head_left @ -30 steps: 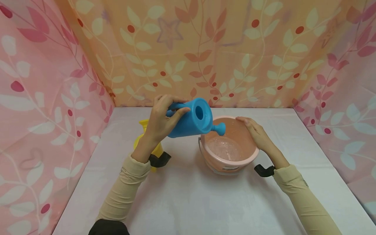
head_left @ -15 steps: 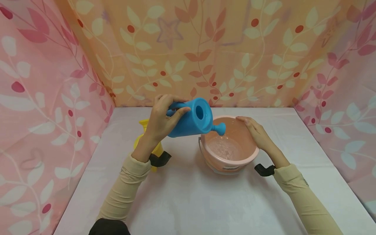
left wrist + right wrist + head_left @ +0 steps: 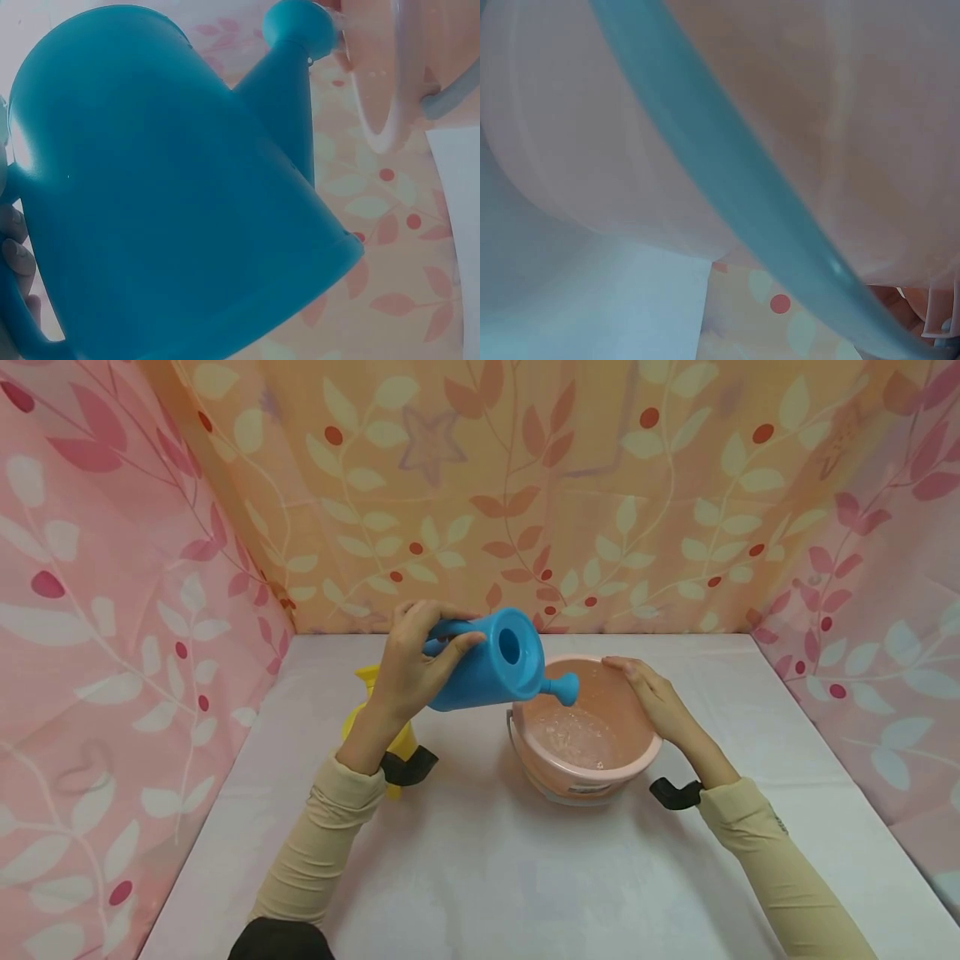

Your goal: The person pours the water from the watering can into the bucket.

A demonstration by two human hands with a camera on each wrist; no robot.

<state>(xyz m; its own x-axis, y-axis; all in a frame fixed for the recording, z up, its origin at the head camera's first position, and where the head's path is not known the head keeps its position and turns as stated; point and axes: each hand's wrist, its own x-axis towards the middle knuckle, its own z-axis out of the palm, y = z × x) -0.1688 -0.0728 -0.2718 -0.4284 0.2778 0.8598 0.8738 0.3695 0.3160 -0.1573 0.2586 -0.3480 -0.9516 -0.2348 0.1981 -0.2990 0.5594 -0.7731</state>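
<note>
My left hand (image 3: 420, 656) grips the handle of a blue toy watering can (image 3: 480, 672), tilted with its spout to the right. In the left wrist view, fingers (image 3: 19, 255) show behind its handle, and water drops hang by the rose (image 3: 300, 30). The rose hangs over the mouth of a pink bucket (image 3: 592, 785). Rippling water (image 3: 581, 739) with bubbles covers the bucket's bottom. My right hand (image 3: 652, 697) holds the bucket's right rim; in the right wrist view the bucket's wall (image 3: 570, 127) and grey-blue bail handle (image 3: 727, 180) hide most of that hand.
A yellow vessel with a flared top (image 3: 367, 675) stands on the white table (image 3: 510, 868), partly hidden behind my left forearm. Black wrist mounts (image 3: 408, 767) stick out from both wrists. Patterned cloth walls (image 3: 480, 527) close off the back and both sides.
The ripples and bubbles in the bucket's water have shifted. The watering can and both hands stay nearly in place, the spout a touch further right.
</note>
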